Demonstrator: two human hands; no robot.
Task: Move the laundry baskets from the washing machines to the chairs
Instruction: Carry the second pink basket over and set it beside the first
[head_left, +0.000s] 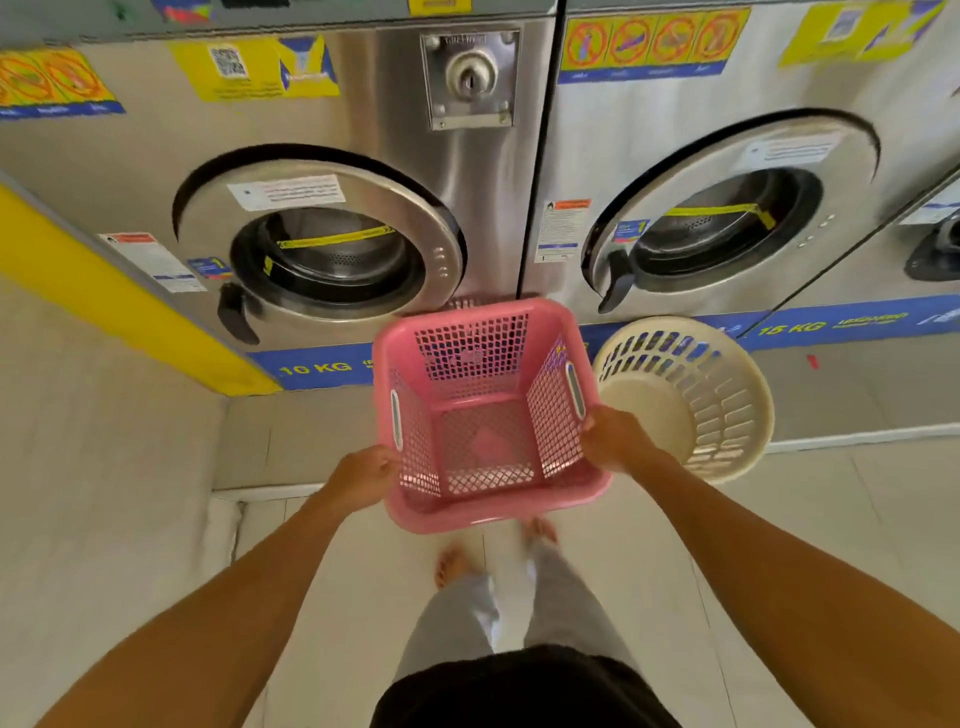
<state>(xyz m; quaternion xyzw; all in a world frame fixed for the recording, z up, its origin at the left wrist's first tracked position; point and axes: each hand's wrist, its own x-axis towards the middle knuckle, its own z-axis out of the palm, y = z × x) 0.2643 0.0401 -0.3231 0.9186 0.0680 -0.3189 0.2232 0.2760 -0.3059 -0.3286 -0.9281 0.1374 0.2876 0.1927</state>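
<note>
A square pink laundry basket (483, 410) is held in front of me, empty, between two steel washing machines. My left hand (363, 475) grips its left rim near the front corner. My right hand (615, 439) grips its right rim just below the side handle slot. A round cream laundry basket (691, 400) stands tilted on the raised step to the right, close to the pink one, in front of the right washing machine (727, 234). The left washing machine (332, 249) has its round door shut. No chairs are in view.
A raised grey step (291, 441) runs along the base of the machines. A yellow sloping panel (104, 291) borders the left machine. Pale tiled floor (649, 571) lies under my bare feet (457, 564). A third machine shows at the far right edge.
</note>
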